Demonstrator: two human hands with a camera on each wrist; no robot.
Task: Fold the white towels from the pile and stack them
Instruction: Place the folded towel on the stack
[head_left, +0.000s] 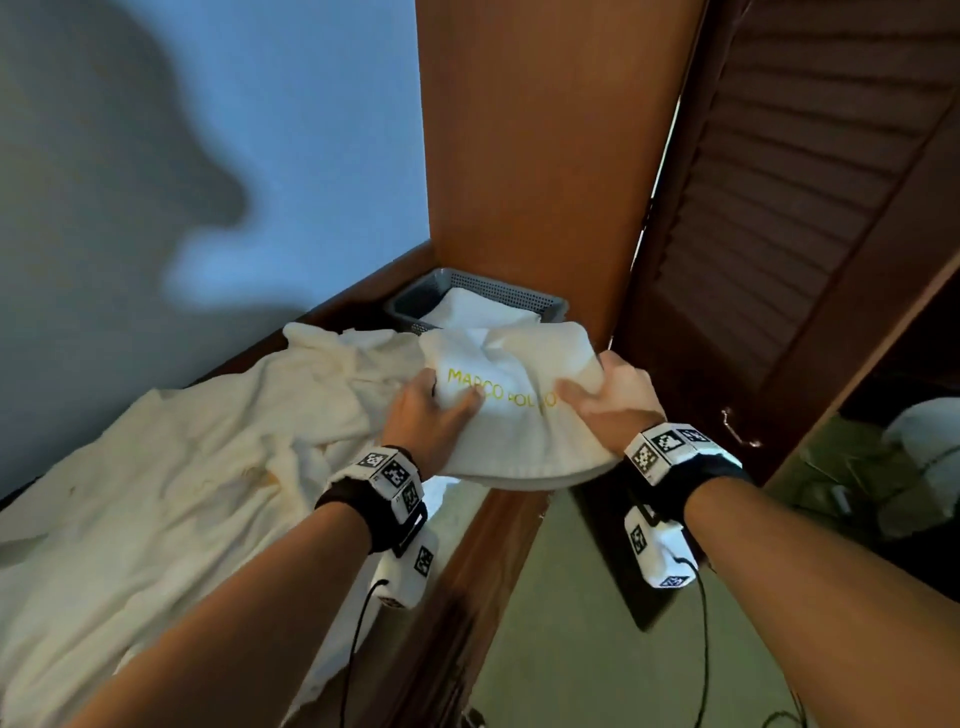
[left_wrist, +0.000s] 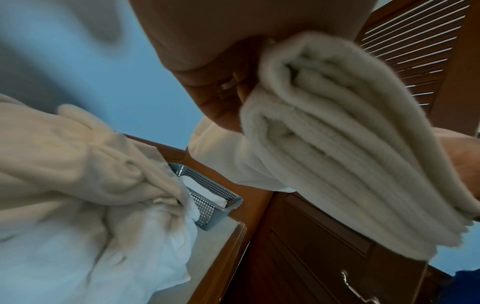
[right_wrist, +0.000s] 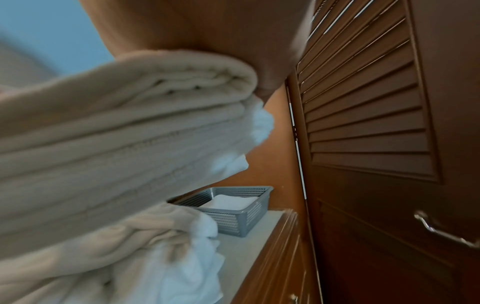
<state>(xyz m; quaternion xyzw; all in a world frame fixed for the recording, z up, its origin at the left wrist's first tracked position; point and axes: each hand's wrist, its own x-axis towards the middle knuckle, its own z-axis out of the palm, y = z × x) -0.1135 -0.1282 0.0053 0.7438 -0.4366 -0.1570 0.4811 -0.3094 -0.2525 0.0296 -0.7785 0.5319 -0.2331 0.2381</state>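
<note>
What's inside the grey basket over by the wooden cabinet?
The grey basket holds white folded cloth, apparently a towel. How many pieces lie there, and anything beneath, cannot be seen. In the head view the held towel covers its front rim.

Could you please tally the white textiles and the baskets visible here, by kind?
Folded towel held in both hands: 1
Folded towel in the basket: 1
Unfolded white pile: 1, separate pieces impossible to count
Grey mesh basket: 1
Total: 4
</note>
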